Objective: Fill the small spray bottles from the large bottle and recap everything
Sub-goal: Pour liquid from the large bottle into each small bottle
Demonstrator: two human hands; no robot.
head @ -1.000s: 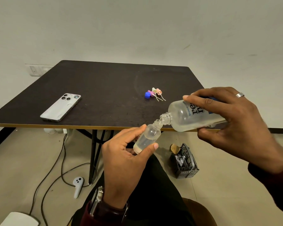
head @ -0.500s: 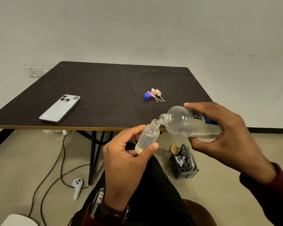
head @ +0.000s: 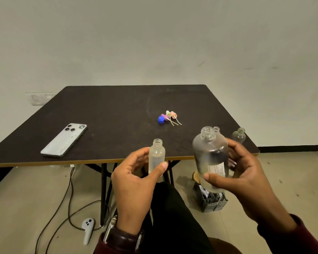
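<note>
My left hand (head: 136, 182) grips a small clear spray bottle (head: 156, 154), uncapped and upright, in front of the table's near edge. My right hand (head: 242, 176) holds the large clear bottle (head: 209, 156) upright, its mouth open and liquid in its lower part. Two more small open bottles stand on the table behind it, one (head: 239, 135) at the right edge and one (head: 216, 128) mostly hidden by the large bottle. A blue cap (head: 161, 119) and three spray tops (head: 170, 116) lie together near the table's middle.
A white phone (head: 64, 139) lies face down on the dark table (head: 108, 110) at the left. On the floor below are cables (head: 68, 198), a white controller (head: 88, 229) and a small grey basket (head: 212, 200). My dark-trousered leg (head: 173, 217) is beneath my hands.
The large bottle was tipped with its mouth at the small bottle's neck; my right hand has swung it upright and apart. The small bottle now stands straighter, and the view has shifted.
</note>
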